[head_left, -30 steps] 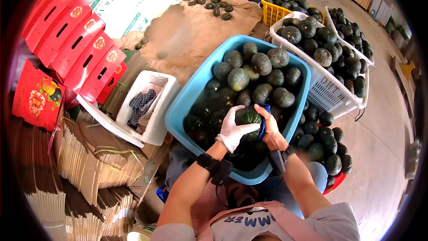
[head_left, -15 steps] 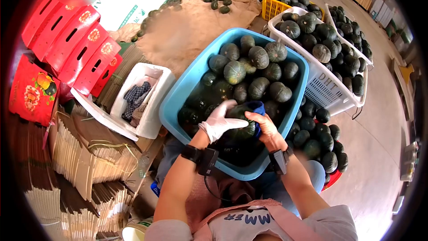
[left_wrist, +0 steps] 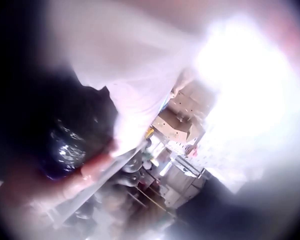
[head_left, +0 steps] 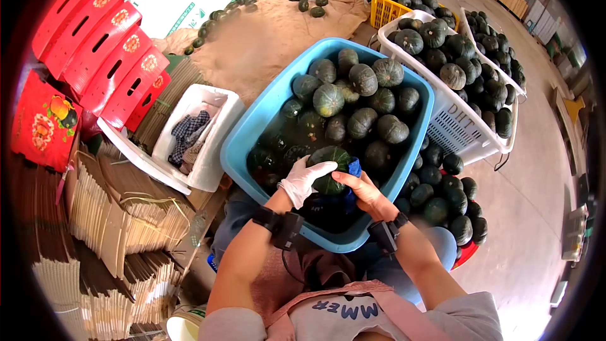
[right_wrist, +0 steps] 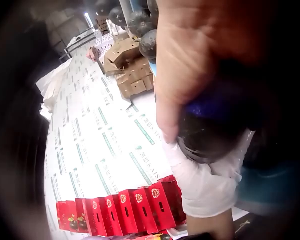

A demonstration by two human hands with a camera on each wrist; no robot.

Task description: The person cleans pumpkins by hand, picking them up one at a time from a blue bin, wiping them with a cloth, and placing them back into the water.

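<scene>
Low over the near half of a blue plastic tub [head_left: 233, 163], both hands hold a dark green pumpkin [head_left: 328, 156]. The left hand [head_left: 301, 183], in a white glove, grips its left side with the thumb across the top. At the right side, the bare right hand [head_left: 365, 194] presses a blue cloth [head_left: 354, 168] against the skin. Dark water and several more pumpkins [head_left: 329, 100] fill the tub. In the right wrist view the gloved hand [right_wrist: 205, 187] cups the pumpkin [right_wrist: 207, 142] from below. The right palm is hidden.
To the right stand a white crate [head_left: 457, 127] of pumpkins and a heap of pumpkins [head_left: 437, 209]. A white foam box [head_left: 218, 173] with cloths sits left of the tub. Red cartons [head_left: 113, 66] and flattened cardboard [head_left: 98, 215] lie further left. Pumpkins rest on a tan sheet [head_left: 278, 25] behind.
Both hands have shifted slightly left in view with the pumpkin, which has been turned and tilted. The blue cloth has moved along its right side. The head view has shifted a little.
</scene>
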